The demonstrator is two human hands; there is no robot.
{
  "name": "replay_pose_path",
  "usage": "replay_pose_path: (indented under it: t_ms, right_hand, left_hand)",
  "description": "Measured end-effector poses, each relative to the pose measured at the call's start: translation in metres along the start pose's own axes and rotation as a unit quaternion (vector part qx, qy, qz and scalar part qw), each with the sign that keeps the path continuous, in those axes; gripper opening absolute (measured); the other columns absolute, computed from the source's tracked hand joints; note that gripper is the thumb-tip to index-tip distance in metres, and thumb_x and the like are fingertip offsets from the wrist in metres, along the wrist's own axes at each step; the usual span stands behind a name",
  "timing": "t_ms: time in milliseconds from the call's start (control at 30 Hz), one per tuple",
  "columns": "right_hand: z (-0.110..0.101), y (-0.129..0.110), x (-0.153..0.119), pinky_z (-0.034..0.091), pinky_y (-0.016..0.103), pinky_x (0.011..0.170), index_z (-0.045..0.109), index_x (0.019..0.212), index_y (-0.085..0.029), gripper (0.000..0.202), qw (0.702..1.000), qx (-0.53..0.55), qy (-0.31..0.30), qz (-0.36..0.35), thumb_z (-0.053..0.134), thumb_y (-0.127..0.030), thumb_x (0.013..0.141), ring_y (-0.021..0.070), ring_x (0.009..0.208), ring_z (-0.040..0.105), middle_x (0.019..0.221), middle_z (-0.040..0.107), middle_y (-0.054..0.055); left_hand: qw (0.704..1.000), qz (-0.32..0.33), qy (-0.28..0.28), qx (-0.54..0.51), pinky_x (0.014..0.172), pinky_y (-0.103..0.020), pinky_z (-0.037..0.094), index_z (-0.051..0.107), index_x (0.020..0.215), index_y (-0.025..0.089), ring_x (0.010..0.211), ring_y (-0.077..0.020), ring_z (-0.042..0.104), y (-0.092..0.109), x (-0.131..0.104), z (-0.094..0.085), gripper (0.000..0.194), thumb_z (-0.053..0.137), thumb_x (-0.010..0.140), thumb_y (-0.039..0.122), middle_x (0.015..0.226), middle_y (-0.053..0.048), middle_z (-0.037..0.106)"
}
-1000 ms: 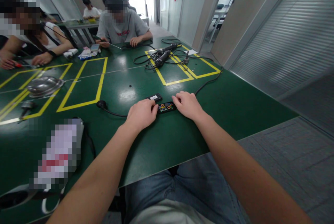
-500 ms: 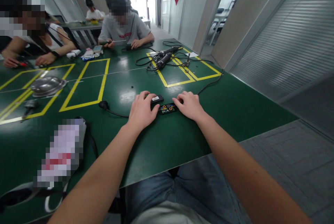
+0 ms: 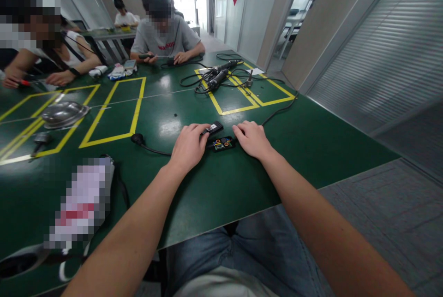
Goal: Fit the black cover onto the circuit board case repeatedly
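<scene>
My left hand [image 3: 189,144] grips the near-left end of a black vented casing cover [image 3: 216,127] with a pale label, thumb and fingers closed on it. Just below the cover lies an opened black power adapter casing [image 3: 224,144] on the table, its circuit board and copper coils facing up. At the right end of that casing is my right hand [image 3: 252,138], fingers bent and resting by a black cord [image 3: 280,111]; whether it pinches the cord is hidden. From under my left hand another cord runs left to a black plug [image 3: 137,139].
Yellow tape outlines mark the green table [image 3: 214,195]. Black electric screwdrivers [image 3: 218,79] with tangled cords lie ahead. A metal bowl-like part [image 3: 64,113] and a blurred pouch [image 3: 83,195] are at left. Two co-workers [image 3: 166,38] sit across the table; another person is farther back.
My left hand has taken hold of the cover and tilted it up, shifting it slightly right. The thumb has left the opened casing. My right hand has moved slightly right, off the casing's end.
</scene>
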State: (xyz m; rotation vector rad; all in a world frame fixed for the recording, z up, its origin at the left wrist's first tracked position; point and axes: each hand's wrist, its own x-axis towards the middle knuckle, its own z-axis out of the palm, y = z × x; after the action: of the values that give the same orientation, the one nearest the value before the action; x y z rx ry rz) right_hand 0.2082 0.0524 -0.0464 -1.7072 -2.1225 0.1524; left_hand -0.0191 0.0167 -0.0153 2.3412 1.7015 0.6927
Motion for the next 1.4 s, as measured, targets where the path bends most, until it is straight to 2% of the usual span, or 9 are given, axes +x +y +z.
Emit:
replay_pose_path:
  t_ms: [133, 233, 400, 600, 800, 1100, 1267, 1333, 1400]
  right_hand:
    - [0.000, 0.000, 0.001, 0.038, 0.039, 0.084, 0.068, 0.081, -0.023, 0.046, 1.000, 0.004, 0.003, -0.004, 0.041, -0.041, 0.114, 0.0287, 0.100, 0.061, 0.098, 0.071, 0.009]
    - [0.000, 0.000, 0.001, 0.038, 0.039, 0.083, 0.069, 0.080, -0.023, 0.049, 1.000, 0.005, 0.004, -0.008, 0.042, -0.047, 0.113, 0.0287, 0.098, 0.061, 0.096, 0.071, 0.010]
    - [0.002, 0.000, 0.000, 0.038, 0.040, 0.084, 0.067, 0.076, -0.024, 0.048, 1.000, 0.012, 0.008, -0.020, 0.049, -0.053, 0.110, 0.0278, 0.094, 0.059, 0.092, 0.069, 0.008]
    - [0.002, 0.000, 0.000, 0.037, 0.040, 0.084, 0.064, 0.074, -0.024, 0.045, 0.999, 0.024, 0.008, -0.024, 0.054, -0.052, 0.108, 0.0270, 0.094, 0.059, 0.090, 0.068, 0.007]
    - [-0.001, -0.003, 0.001, 0.036, 0.040, 0.085, 0.066, 0.075, -0.024, 0.041, 0.999, 0.030, -0.012, -0.010, 0.059, -0.051, 0.106, 0.0271, 0.096, 0.059, 0.092, 0.068, 0.006]
    - [-0.005, -0.009, 0.000, 0.037, 0.039, 0.086, 0.067, 0.074, -0.023, 0.042, 0.999, 0.005, -0.032, -0.001, 0.057, -0.046, 0.108, 0.0269, 0.100, 0.060, 0.096, 0.070, 0.006]
    - [-0.007, -0.006, -0.001, 0.037, 0.038, 0.085, 0.074, 0.090, -0.023, 0.044, 0.998, -0.027, -0.048, -0.015, 0.041, -0.038, 0.114, 0.0280, 0.104, 0.061, 0.105, 0.073, 0.009]
    - [-0.007, -0.004, 0.000, 0.038, 0.038, 0.085, 0.074, 0.092, -0.023, 0.046, 0.998, -0.031, -0.052, -0.012, 0.036, -0.034, 0.115, 0.0281, 0.105, 0.062, 0.107, 0.073, 0.010]
    - [-0.006, -0.003, 0.000, 0.038, 0.038, 0.084, 0.074, 0.089, -0.022, 0.047, 0.998, -0.032, -0.049, -0.012, 0.036, -0.033, 0.114, 0.0281, 0.104, 0.062, 0.105, 0.073, 0.010]
  left_hand:
    - [0.994, 0.099, -0.040, -0.015, 0.113, -0.046, 0.051, 0.071, 0.144, 0.023, 0.122, -0.0272, 0.065, 0.006, -0.004, -0.002, 0.040, 0.048, 0.110, 0.024, 0.135, -0.011, 0.075]
    - [0.989, 0.128, -0.076, -0.004, 0.113, -0.047, 0.052, 0.075, 0.139, 0.024, 0.120, -0.0271, 0.066, 0.008, -0.007, -0.003, 0.040, 0.048, 0.109, 0.022, 0.133, -0.011, 0.075]
    - [0.988, 0.134, -0.080, -0.002, 0.112, -0.048, 0.053, 0.077, 0.136, 0.024, 0.120, -0.0280, 0.067, 0.008, -0.006, -0.001, 0.034, 0.060, 0.107, 0.030, 0.131, -0.010, 0.077]
    - [0.989, 0.118, -0.088, -0.009, 0.110, -0.046, 0.054, 0.076, 0.136, 0.025, 0.116, -0.0270, 0.068, 0.008, -0.005, 0.001, 0.033, 0.067, 0.104, 0.028, 0.128, -0.009, 0.078]
    - [0.989, 0.118, -0.088, 0.010, 0.108, -0.046, 0.054, 0.075, 0.140, 0.023, 0.115, -0.0288, 0.067, 0.008, -0.004, 0.001, 0.037, 0.068, 0.104, 0.029, 0.125, -0.010, 0.077]
    - [0.989, 0.120, -0.089, -0.002, 0.106, -0.046, 0.055, 0.076, 0.139, 0.023, 0.114, -0.0295, 0.068, 0.006, -0.005, 0.001, 0.035, 0.066, 0.105, 0.030, 0.124, -0.011, 0.077]
    - [0.990, 0.068, -0.066, -0.107, 0.105, -0.044, 0.056, 0.073, 0.136, 0.023, 0.113, -0.0275, 0.071, 0.004, -0.003, 0.007, 0.035, 0.069, 0.102, 0.026, 0.122, -0.008, 0.078]
    - [0.988, 0.021, -0.029, -0.148, 0.101, -0.042, 0.058, 0.070, 0.136, 0.022, 0.112, -0.0262, 0.072, 0.002, -0.001, 0.009, 0.034, 0.067, 0.101, 0.022, 0.125, -0.009, 0.077]
    - [0.991, -0.029, 0.015, -0.130, 0.100, -0.044, 0.059, 0.069, 0.128, 0.021, 0.112, -0.0273, 0.071, -0.001, 0.001, 0.009, 0.027, 0.066, 0.101, 0.020, 0.124, -0.010, 0.077]
